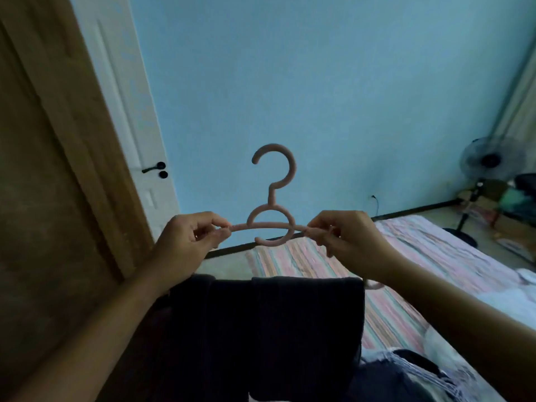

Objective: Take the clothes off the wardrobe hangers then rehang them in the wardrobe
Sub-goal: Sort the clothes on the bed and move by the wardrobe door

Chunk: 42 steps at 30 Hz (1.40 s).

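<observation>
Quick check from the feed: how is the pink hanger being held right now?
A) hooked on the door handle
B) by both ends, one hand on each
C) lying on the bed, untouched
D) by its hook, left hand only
B: the left hand and right hand each pinch one end of the pink hanger, hook pointing up, above the dark garment.

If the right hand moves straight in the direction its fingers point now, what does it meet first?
The right hand points left along the pink plastic hanger, so it would probably meet the hanger's central ring first, then the left hand. Depth is unclear.
</observation>
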Each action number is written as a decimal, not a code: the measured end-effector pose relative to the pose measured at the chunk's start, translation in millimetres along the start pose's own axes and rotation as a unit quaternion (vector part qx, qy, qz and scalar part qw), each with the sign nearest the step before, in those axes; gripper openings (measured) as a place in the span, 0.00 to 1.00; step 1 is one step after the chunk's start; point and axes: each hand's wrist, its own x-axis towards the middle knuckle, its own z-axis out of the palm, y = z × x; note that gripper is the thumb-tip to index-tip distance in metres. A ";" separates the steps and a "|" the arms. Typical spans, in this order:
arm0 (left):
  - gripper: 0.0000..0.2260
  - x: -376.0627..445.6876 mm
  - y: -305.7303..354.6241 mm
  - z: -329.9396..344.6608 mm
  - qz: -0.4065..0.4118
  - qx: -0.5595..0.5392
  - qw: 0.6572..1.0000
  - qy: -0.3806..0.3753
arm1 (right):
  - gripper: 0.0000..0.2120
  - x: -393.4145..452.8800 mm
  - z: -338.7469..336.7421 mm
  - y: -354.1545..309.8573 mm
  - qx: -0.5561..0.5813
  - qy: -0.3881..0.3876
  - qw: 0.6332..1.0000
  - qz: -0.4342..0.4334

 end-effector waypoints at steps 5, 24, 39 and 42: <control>0.07 18.9 7.9 32.5 0.042 -0.063 0.995 -0.070 | 0.04 -36.1 -20.9 1.9 -0.033 0.044 0.996 0.065; 0.07 -20.1 66.1 145.3 0.164 -0.199 0.914 -0.313 | 0.03 -241.9 -26.4 -52.8 -0.085 0.184 0.941 0.271; 0.04 -48.3 18.0 332.2 0.071 -0.128 0.845 -0.514 | 0.14 -338.2 21.2 80.1 -0.042 0.157 0.888 0.430; 0.04 -47.5 14.8 383.8 0.049 -0.102 0.850 -0.515 | 0.14 -350.1 18.6 128.7 -0.032 0.158 0.870 0.466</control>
